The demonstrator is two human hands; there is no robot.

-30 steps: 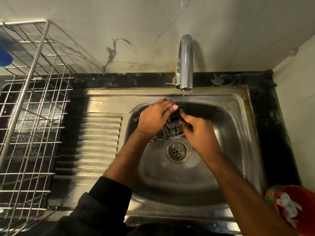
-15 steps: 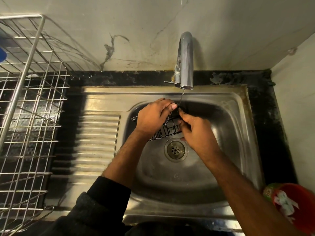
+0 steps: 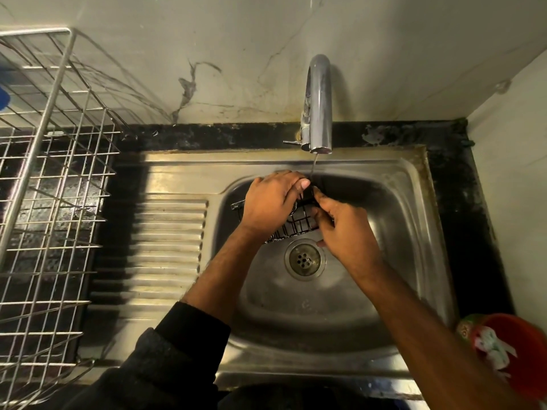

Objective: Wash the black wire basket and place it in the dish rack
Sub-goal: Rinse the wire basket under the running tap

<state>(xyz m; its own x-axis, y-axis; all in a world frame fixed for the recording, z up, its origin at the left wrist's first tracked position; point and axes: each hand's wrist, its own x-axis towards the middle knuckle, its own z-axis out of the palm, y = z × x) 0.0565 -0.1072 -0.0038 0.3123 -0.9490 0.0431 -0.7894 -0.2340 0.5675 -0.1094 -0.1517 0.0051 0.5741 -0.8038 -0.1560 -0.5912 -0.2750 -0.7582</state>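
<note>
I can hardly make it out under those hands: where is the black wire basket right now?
In the head view, the black wire basket is over the sink bowl, just behind the drain and under the tap, gripped by the left hand and right hand.

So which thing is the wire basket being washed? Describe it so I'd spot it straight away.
Find the steel sink under the curved tap. Over its bowl, just above the round drain, the left hand and right hand both grip the black wire basket. Its thin black grid sets it apart from the large silver dish rack at far left.
</note>
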